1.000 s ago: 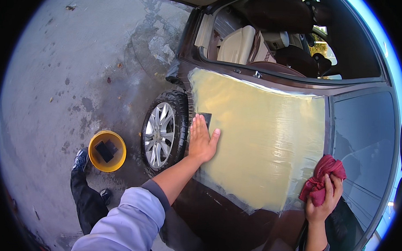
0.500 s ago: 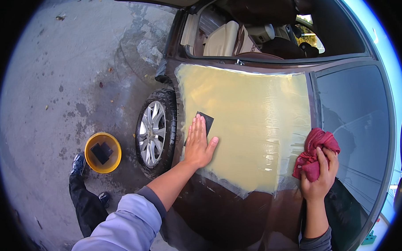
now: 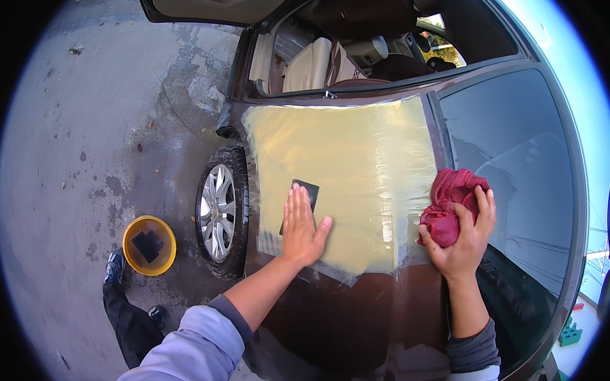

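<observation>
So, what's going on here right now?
A person is working at a brown car with both hands. The left hand lies flat over a dark sheet on a large pale yellow patch of the bodywork. The right hand grips a bunched red cloth at the patch's edge, beside the dark glass. On the ground near the wheel stands a yellow bucket with dark pieces inside.

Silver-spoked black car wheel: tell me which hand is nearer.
Left. The left hand lies just right of the wheel; the right hand is farther right, gripping a crumpled red cloth.
</observation>
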### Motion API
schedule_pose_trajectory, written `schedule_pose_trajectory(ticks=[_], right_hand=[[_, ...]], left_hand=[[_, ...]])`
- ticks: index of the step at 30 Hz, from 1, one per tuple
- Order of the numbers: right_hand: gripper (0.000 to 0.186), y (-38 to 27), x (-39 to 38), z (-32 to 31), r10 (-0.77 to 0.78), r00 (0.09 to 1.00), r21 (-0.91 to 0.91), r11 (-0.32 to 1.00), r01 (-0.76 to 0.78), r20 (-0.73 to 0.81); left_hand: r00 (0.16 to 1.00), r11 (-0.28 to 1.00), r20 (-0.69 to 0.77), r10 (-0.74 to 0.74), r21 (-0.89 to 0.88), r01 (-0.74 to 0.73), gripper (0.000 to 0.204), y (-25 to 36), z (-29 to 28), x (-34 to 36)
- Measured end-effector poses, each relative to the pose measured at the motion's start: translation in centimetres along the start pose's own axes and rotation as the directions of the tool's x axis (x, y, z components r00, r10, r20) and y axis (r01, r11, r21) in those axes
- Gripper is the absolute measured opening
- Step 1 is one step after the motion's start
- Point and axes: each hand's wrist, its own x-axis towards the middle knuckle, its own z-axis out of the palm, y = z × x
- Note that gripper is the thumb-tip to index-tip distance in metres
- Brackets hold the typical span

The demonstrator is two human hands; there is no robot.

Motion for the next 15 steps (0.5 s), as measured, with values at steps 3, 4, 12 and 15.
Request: schedule_pose_trajectory(ticks=[3, 4, 12, 15], right_hand=[[0.052, 0.3, -0.2, 0.2, 0.015, 1.000, 0.017, 1.000, -0.016, 0.027], [0.050, 0.5, -0.2, 0.3, 0.024, 0.999, 0.023, 0.999, -0.025, 0.039], [0.045, 1.1, -0.9, 0.9, 0.073, 0.997, 0.083, 0.994, -0.076, 0.037], [0.045, 1.0, -0.8, 0.8, 0.075, 0.996, 0.088, 0.993, -0.079, 0.044]], left_hand=[[0.910, 0.927, 0.201, 0.363, -0.183, -0.329, 0.107, 7.1, -1.9, -7.5], [0.902, 0.940, 0.276, 0.332, -0.178, -0.292, 0.106, 7.9, -1.7, -7.0], [0.982, 0.982, 0.038, 0.188, 0.010, -0.188, 0.100, 6.9, 2.3, 5.8], [0.926, 0.958, 0.252, 0.282, -0.017, -0.287, 0.105, 9.9, 0.2, -3.2]])
